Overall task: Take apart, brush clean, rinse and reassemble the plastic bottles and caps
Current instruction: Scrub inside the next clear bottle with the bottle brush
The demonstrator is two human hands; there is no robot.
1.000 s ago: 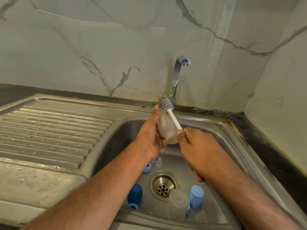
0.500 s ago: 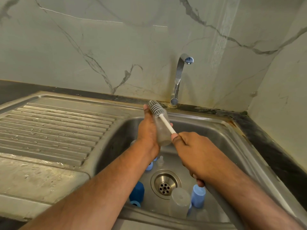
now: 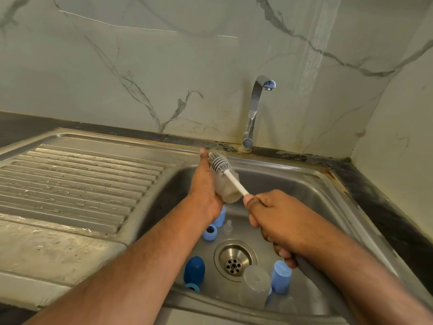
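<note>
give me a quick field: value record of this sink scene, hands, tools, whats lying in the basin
left hand: holds clear bottle over the basin
right hand: grips bottle brush by its handle
brush head: grey bristles against the bottle's outside, near its top
sink: steel, drain uncovered
in basin: dark blue cap, light blue cap, blue ring, second clear bottle, small clear teat
tap: no water seen running

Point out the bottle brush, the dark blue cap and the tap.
bottle brush [image 3: 219,163], head view, on its grey bristle head.
dark blue cap [image 3: 194,269], head view, on its domed side.
tap [image 3: 254,106], head view, on its upright chrome neck.
</note>
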